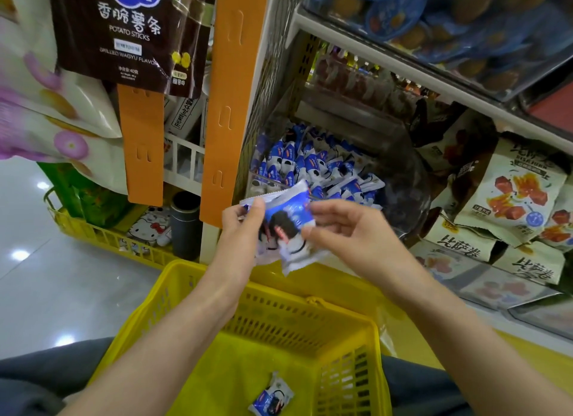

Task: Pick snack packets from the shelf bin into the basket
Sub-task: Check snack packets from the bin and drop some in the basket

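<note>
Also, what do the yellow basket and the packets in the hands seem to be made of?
The yellow basket looks like moulded hard plastic: slotted walls, even colour, slight gloss. The packets in the left hand and right hand seem thin printed plastic film, perhaps foil-lined: crinkled, shiny, with crimped edges.

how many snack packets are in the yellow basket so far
1: a blue-and-white snack packet lies on the yellow basket floor. The left hand and right hand hold more packets above it; the forearms may hide others.
</note>
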{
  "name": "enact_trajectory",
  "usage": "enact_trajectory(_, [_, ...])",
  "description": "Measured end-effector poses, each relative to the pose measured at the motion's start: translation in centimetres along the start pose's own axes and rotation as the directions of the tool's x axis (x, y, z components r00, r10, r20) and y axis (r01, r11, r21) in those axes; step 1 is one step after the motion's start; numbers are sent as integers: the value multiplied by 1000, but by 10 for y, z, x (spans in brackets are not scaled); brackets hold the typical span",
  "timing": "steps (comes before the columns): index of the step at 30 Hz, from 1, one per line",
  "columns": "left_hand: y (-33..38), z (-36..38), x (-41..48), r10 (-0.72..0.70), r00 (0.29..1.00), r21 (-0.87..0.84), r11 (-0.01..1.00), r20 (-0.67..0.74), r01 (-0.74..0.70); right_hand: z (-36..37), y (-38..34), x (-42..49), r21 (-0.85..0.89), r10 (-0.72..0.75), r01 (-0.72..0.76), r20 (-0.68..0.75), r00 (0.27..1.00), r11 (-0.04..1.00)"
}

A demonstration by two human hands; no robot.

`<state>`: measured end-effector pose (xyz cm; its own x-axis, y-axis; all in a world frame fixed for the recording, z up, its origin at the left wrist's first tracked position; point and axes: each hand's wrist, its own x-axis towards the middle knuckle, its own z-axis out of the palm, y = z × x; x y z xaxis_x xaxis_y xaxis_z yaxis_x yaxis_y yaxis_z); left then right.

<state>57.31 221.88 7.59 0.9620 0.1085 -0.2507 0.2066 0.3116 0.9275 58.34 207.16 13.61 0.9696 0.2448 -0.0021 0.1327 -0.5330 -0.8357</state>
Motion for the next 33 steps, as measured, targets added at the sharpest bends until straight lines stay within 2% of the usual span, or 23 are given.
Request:
enact_trajectory(1, [0, -1, 1, -9, 1000, -21, 1000, -18, 9, -8, -1, 5, 7, -3, 4, -39, 999, 1000])
enact_trajectory(3, [1, -3, 4, 14, 998, -18, 1000, -68, -15, -25, 1, 23, -32, -41, 35, -209, 977, 999])
enact_trajectory(5, [1, -4, 6, 42, 995, 22, 999, -89, -40, -41, 7, 49, -143, -98, 44, -395, 913, 989])
enact_trajectory(8, [0, -5, 6, 64, 995, 65, 996, -77, -59, -54, 19, 87, -291, -104, -61, -519, 849, 955])
enact_trajectory(11, [0, -6, 5, 82, 994, 74, 994, -73, -76, -58, 29, 113, -456, -87, -133, -429, 899, 880])
enact_trajectory(14, [3, -8, 6, 92, 992, 66, 994, -91, -86, -59, 31, 129, -608, 65, -227, -278, 959, 761])
enact_trajectory(16, [5, -9, 7, 98, 990, 64, 994, -102, -92, -59, 28, 136, -660, 128, -258, -239, 963, 705])
enact_trajectory(24, [11, -7, 7, 88, 990, 33, 996, -112, -85, -61, 14, 150, -809, 224, -300, -212, 951, 505])
enact_trajectory(26, [13, -6, 6, 78, 992, 22, 997, -101, -76, -57, 15, 151, -813, 252, -292, -185, 950, 504])
enact_trajectory(29, [14, -5, 4, 66, 993, 5, 998, -94, -66, -51, 21, 153, -781, 228, -256, -149, 962, 570])
enact_trajectory(33, [15, -5, 3, 67, 994, -13, 998, -86, -68, -45, 37, 156, -639, 151, -280, -251, 956, 716])
